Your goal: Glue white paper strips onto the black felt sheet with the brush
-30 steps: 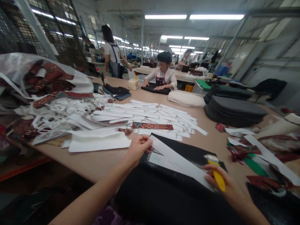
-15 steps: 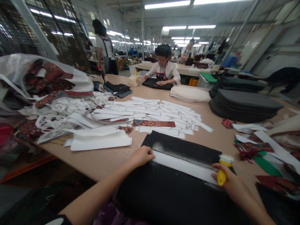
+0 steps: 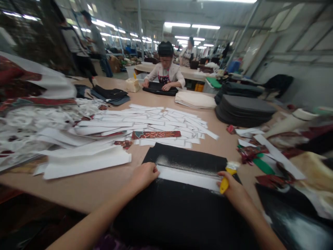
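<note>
A white strip [image 3: 186, 178] lies across a black sheet [image 3: 189, 156], along a band with a wet-looking sheen. At the strip's left end my left hand [image 3: 146, 176] is closed, pinching it between thumb and fingertips. My right hand [image 3: 232, 189] is closed around a paintbrush [image 3: 224, 184] with a yellow handle, its pale bristles pointing away from me. Fingertips of that same hand also touch the strip's right end. The black material continues toward my body, below both forearms.
White strips [image 3: 153, 119] lie spread mid-table, with a red patterned strip [image 3: 156, 134] on top. White sheets [image 3: 87, 163] sit left; fabric scraps [image 3: 251, 152] and stacked dark pieces [image 3: 244, 109] are right. A co-worker [image 3: 163, 71] handles a black piece across the table.
My view has turned right, so the table's contents appear farther left. Both hands stay at the strip's ends, and the brush remains in my right hand.
</note>
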`<state>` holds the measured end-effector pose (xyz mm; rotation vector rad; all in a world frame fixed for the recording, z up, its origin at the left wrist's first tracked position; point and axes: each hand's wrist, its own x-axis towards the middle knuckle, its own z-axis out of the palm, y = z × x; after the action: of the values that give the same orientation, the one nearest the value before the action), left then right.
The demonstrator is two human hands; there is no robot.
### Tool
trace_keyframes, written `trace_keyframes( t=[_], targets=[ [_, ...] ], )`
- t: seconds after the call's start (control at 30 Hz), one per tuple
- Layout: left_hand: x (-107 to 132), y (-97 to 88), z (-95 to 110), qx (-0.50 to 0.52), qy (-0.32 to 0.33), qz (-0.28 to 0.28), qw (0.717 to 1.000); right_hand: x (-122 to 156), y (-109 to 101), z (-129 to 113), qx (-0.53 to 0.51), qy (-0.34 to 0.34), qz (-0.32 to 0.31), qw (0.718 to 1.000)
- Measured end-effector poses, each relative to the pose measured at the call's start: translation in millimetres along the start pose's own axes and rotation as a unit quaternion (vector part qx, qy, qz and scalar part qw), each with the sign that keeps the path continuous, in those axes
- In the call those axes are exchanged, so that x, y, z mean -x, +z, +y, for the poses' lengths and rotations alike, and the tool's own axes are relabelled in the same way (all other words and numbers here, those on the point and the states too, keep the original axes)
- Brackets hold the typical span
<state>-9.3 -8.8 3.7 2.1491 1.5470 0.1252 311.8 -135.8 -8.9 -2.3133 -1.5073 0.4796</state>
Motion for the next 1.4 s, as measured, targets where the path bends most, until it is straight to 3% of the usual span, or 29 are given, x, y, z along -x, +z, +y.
trace_keyframes(
  t=[0.23,0.57,0.7,0.77,0.83,0.9,1.0,1.1,1.23,1.3,1.4],
  targets=[
    [-3.0,0.2,-3.6,-0.03,0.007,-0.02,0.999,8.7,6.1,-10.6,0.018,0.027,0.049,0.998],
    [-3.3,4.5,-7.0,-0.045,0.019,-0.022,0.999,7.8,8.2,-19.7,0.143,0.014,0.032,0.989],
    [8.5,4.2,1.5,-0.16,0.077,0.069,0.982,12.3,-1.1,-30.6,0.291,-0.034,0.067,0.954],
    [14.4,8.8,5.6,-0.204,0.14,0.129,0.96,17.1,-8.3,-46.8,0.308,-0.091,0.098,0.942],
    [18.1,18.2,7.4,-0.205,0.227,0.164,0.938,23.1,-11.2,-71.1,0.24,-0.177,0.1,0.949],
    [19.4,30.7,6.3,-0.183,0.307,0.179,0.917,27.3,-6.1,-98.7,0.099,-0.247,0.076,0.961],
    [18.4,48.7,1.0,-0.165,0.364,0.208,0.893,21.9,11.6,-121.9,-0.115,-0.221,0.058,0.967],
    [17.4,59.1,-3.6,-0.169,0.373,0.241,0.88,8.5,16.3,-97.5,-0.161,-0.096,0.081,0.979],
    [19.4,62.1,-3.9,-0.194,0.376,0.247,0.872,10.2,-13.6,-31.6,-0.058,0.078,0.199,0.975],
    [19.9,62.5,-3.3,-0.203,0.382,0.253,0.865,19.7,-25.2,-14.2,-0.014,0.089,0.251,0.964],
    [18.9,63.4,-3.6,-0.201,0.388,0.274,0.857,31.9,-25.0,-8.2,0.007,0.006,0.233,0.972]
  ],
)
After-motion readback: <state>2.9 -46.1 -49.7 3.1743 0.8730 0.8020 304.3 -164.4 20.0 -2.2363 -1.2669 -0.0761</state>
